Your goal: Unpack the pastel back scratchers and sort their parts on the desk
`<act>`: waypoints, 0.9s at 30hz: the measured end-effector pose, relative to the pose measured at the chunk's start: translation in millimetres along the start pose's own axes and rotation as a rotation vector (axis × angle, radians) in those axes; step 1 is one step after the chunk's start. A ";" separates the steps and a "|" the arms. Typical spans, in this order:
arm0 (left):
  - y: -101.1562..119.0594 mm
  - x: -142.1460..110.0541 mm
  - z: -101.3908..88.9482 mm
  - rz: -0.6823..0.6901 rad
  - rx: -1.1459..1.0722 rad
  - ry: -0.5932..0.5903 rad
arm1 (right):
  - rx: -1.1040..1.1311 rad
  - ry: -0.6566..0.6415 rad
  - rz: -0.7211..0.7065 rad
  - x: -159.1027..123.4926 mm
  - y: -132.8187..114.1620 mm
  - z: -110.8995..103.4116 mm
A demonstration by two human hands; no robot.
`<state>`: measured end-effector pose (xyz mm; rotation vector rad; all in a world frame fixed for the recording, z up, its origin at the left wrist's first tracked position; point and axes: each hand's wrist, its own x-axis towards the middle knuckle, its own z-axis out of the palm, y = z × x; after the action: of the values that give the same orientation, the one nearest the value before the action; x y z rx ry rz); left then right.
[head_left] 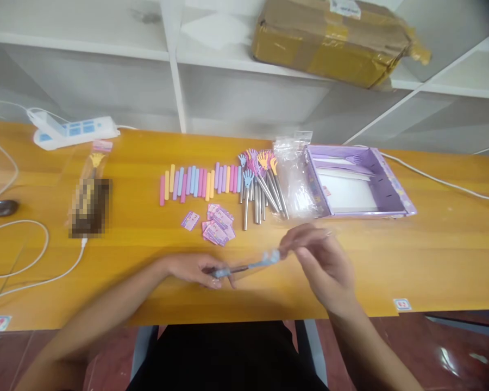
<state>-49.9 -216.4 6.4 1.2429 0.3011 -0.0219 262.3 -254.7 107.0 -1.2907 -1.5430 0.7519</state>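
Near the front of the table I hold a blue back scratcher (253,265) that seems to lie inside a clear plastic bag. The fingers of my left hand (192,268) are closed around its handle end. At the claw end, my right hand (325,265) pinches the edge of the bag, slightly blurred. Just beyond lie several pink printed cards (218,227) in a loose pile, with a single card (190,220) beside them. Back scratchers with metal rods (261,187) are heaped behind, beside a row of coloured handle sleeves (199,182).
Clear bags (295,182) lie against a purple box (409,209) at the back right. A bagged yellow back scratcher (96,159), a power strip (77,132), a dark mouse (2,207) and cables occupy the left. A taped carton (330,46) sits on the shelf above.
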 end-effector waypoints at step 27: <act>13.5 0.4 31.5 -0.262 0.301 0.308 | -0.105 -0.960 0.014 27.2 15.6 27.1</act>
<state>-40.3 -241.4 27.9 1.4993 0.7494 -0.1046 243.4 -221.5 91.0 -1.0456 -2.3372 1.4396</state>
